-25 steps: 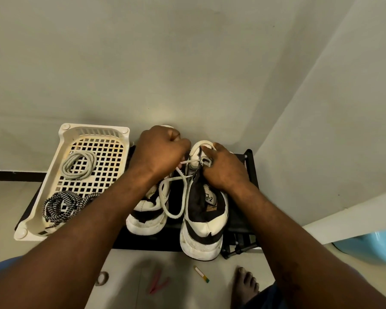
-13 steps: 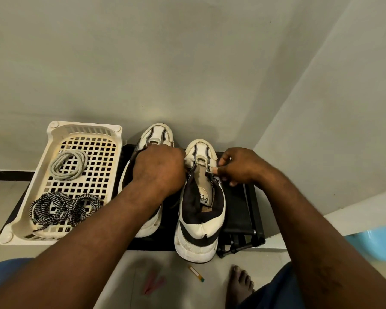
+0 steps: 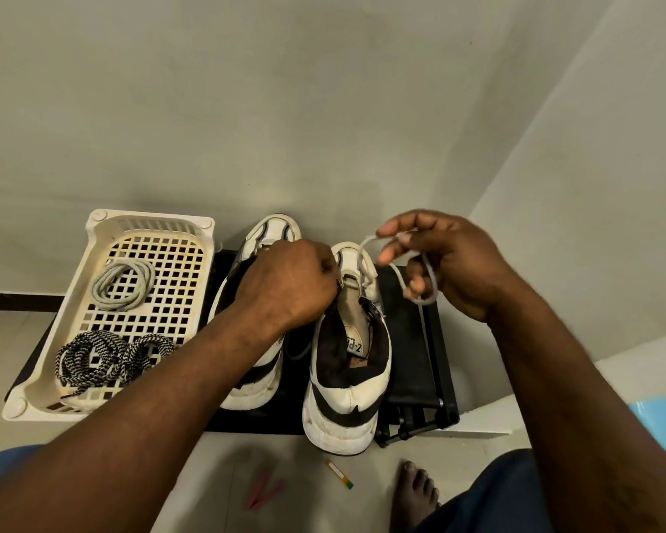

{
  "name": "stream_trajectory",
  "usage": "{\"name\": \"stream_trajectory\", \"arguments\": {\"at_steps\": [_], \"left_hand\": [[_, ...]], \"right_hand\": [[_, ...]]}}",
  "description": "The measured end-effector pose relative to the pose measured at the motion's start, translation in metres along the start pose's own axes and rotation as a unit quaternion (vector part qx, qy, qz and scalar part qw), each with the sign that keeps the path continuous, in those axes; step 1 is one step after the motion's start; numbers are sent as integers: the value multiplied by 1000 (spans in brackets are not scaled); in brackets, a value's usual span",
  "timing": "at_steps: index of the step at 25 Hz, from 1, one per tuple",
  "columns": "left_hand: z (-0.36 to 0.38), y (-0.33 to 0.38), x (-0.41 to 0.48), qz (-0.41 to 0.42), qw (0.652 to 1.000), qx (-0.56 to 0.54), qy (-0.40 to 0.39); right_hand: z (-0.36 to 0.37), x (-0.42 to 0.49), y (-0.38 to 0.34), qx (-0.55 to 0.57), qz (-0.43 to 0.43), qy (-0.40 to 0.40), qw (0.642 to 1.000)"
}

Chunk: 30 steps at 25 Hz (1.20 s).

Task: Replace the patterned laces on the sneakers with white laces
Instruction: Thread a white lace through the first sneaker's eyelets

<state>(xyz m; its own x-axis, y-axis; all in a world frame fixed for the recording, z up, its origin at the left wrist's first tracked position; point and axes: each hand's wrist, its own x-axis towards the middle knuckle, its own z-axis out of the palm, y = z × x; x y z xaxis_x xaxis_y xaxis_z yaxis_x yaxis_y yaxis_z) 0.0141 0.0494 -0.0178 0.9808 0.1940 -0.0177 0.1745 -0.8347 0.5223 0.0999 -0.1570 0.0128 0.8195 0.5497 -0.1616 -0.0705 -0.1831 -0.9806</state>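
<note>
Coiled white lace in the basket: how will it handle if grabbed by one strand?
Probably floppy: the threaded lace held by the right hand droops in loose loops. No tie shows on the coiled white lace, so one strand would likely unravel it. It could snag in the basket grid.

Home, by the look of it. Room corner: plain painted walls point(image 3: 323, 109), pale floor point(image 3: 208, 475) with dark skirting point(image 3: 16, 300), low black shoe rack point(image 3: 412, 359) carrying sneakers point(image 3: 347, 390), plastic basket point(image 3: 104, 225) of coiled laces point(image 3: 89, 355), bare foot point(image 3: 416, 490) on the floor.
</note>
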Motion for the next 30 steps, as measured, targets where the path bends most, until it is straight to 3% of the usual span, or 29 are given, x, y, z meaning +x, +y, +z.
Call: {"name": "stream_trajectory", "arguments": {"at_steps": [1, 3, 5, 6, 8, 11, 14, 16, 17, 19, 20, 21, 22, 23, 25, 27, 30], "left_hand": [[2, 0, 0, -8, 999, 26, -18], [7, 0, -1, -16, 996, 73, -50], [9, 1, -1, -14, 996, 73, -41], [8, 2, -2, -12, 998, 58, -25], [5, 4, -1, -9, 1000, 25, -1], [5, 2, 3, -9, 998, -67, -5], [6, 1, 1, -2, 996, -89, -15], [6, 1, 1, 0, 996, -85, -19], [6, 1, 1, 1, 997, -77, -17], [6, -1, 1, -8, 998, -62, -7], [7, -1, 2, -17, 998, -61, -7], [7, -2, 3, -27, 998, -59, -8], [8, -2, 3, -34, 998, -55, -12], [8, -2, 4, -39, 998, -46, -14], [9, -3, 5, -34, 999, -21, -15], [12, -4, 5, -25, 1000, 8, -17], [18, -3, 4, -28, 999, 41, -4]], "right_hand": [[-2, 1, 4, -99, 61, 12, 993], [-7, -1, 12, -303, 196, -23, 932], [-7, -7, 12, -378, 283, -126, 872], [-8, -10, 10, -370, 290, -170, 866], [-12, -14, 3, -279, 240, -247, 896], [-21, -19, -8, -47, 87, -339, 936], [-23, -21, -9, 142, -1, -401, 905], [-28, -21, -7, 200, 3, -445, 873], [-30, -19, -6, 174, 28, -438, 882], [-32, -14, -1, -39, 116, -326, 937], [-33, -11, 7, -189, 156, -256, 935], [-33, -9, 16, -307, 191, -205, 910], [-31, -7, 23, -369, 205, -170, 890], [-27, -5, 27, -375, 197, -144, 894], [-18, 1, 28, -260, 159, -96, 948], [-4, 8, 30, -231, 120, -47, 964], [20, 21, 39, -423, 90, 8, 902]]}}
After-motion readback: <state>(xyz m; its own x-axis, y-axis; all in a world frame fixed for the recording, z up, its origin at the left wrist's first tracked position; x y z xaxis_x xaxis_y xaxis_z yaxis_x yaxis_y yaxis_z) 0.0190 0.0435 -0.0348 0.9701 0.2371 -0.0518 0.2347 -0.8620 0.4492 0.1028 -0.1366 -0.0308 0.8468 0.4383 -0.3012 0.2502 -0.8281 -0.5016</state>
